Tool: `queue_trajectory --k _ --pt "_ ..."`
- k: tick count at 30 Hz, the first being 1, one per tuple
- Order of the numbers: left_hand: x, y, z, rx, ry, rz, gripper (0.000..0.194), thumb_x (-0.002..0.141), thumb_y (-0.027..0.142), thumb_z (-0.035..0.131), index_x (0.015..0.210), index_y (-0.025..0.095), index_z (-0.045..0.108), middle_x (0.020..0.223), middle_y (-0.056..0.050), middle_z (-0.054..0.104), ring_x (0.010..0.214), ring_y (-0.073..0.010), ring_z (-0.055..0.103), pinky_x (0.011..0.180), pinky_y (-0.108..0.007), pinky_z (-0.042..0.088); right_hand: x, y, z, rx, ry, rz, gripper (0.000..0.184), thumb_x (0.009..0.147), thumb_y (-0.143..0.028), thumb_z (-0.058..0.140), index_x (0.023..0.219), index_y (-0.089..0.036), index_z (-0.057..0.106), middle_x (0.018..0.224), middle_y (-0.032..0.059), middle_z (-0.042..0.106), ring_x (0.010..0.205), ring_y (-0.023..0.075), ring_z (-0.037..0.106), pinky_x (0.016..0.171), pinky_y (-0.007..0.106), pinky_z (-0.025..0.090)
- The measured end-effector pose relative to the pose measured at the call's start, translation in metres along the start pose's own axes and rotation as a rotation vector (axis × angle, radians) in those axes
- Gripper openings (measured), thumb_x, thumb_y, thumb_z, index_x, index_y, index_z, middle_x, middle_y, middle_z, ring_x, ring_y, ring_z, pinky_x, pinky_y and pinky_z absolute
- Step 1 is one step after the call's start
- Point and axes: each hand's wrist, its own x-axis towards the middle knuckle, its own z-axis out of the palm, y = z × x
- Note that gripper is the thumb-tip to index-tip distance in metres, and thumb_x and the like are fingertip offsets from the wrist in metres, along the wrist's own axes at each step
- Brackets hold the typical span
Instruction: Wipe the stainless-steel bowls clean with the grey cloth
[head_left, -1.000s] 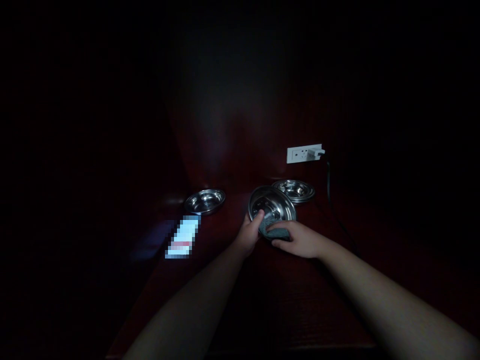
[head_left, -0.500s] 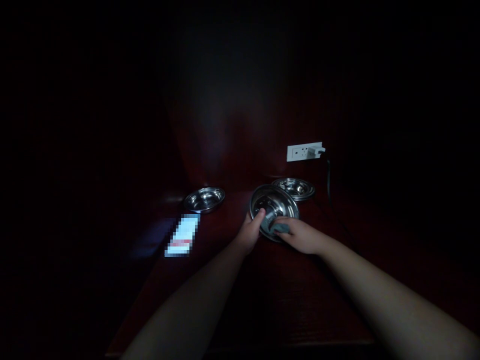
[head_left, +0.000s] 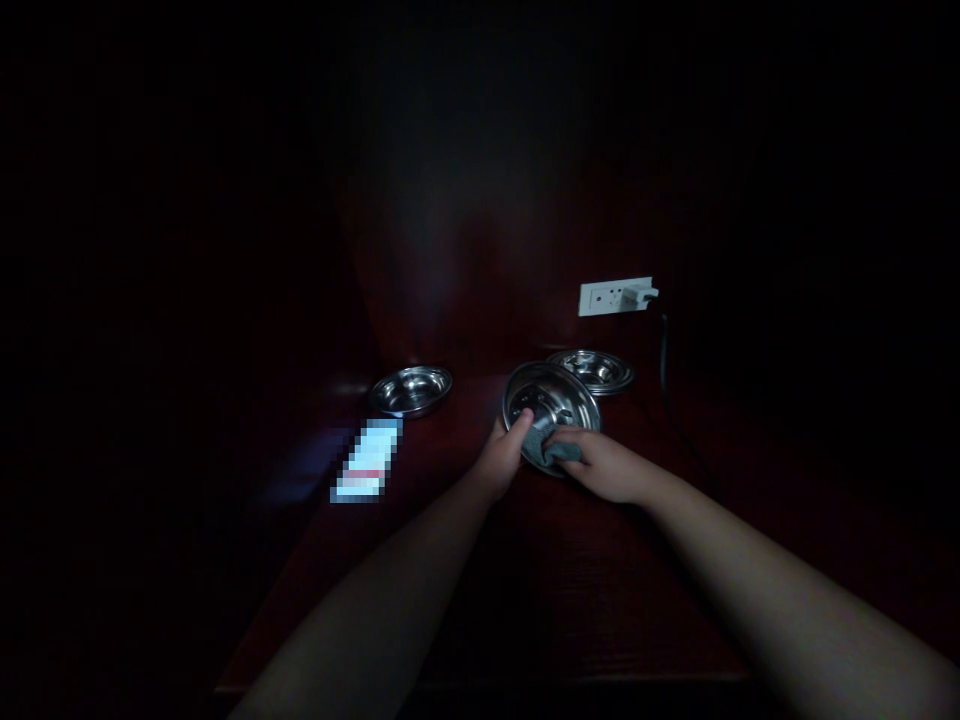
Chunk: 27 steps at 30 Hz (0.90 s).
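Observation:
A shiny steel bowl (head_left: 551, 385) is held tilted toward me above the dark red table. My left hand (head_left: 505, 458) grips its left rim, thumb inside and the other fingers hidden behind. In my right hand (head_left: 604, 465) is a bunched grey-green cloth (head_left: 561, 450), pressed against the inner lower side of the bowl. Behind the held bowl, to the right, sits a stack of steel bowls (head_left: 600, 370), partly covered by it. Another steel bowl (head_left: 411, 390) stands upright to the left, apart from both hands.
A lit phone (head_left: 367, 460), its screen blurred out, lies in front of the left bowl. On the back wall a white socket panel (head_left: 600, 298) holds a plug, with a dark cable (head_left: 664, 360) running down to the table (head_left: 570, 600). The surroundings are very dark.
My right hand has shifted the cloth slightly within the bowl, and its fingers have curled more around it. My left hand keeps its grip. The whole view has shifted a little.

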Motion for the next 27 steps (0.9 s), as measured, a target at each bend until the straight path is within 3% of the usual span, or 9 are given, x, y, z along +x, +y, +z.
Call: queue_trajectory --k 15,21,27 --pt "0.0039 -0.0029 -0.0012 -0.023 -0.014 0.017 0.050 0.076 0.043 0.067 0.119 0.019 0.057 0.116 -0.012 0.066 0.106 -0.0259 0.062 0.100 -0.046 0.043 -0.0001 -0.0062 -0.0027 0.076 -0.031 -0.054 0.024 0.080 -0.009 0.047 0.091 -0.018 0.066 0.097 0.0053 0.067 0.092 0.0176 0.060 0.089 0.034 0.046" --pt "0.0037 -0.0025 -0.0008 -0.044 -0.023 0.007 0.052 0.077 0.042 0.066 0.123 0.018 0.055 0.120 -0.012 0.064 0.107 -0.0257 0.062 0.099 -0.044 0.044 0.0015 0.0005 -0.0028 -0.039 -0.037 0.061 0.018 0.074 -0.007 0.046 0.076 -0.017 0.061 0.085 0.0054 0.063 0.080 0.0175 0.059 0.080 0.031 0.047" --pt "0.0046 -0.0044 -0.0037 -0.003 -0.029 -0.019 0.056 0.077 0.045 0.065 0.125 0.019 0.052 0.121 -0.013 0.062 0.105 -0.0265 0.062 0.094 -0.045 0.047 0.0012 0.0017 -0.0042 -0.135 -0.032 0.163 0.012 0.072 -0.010 0.048 0.073 -0.017 0.058 0.085 0.0068 0.063 0.079 0.0188 0.058 0.079 0.032 0.045"
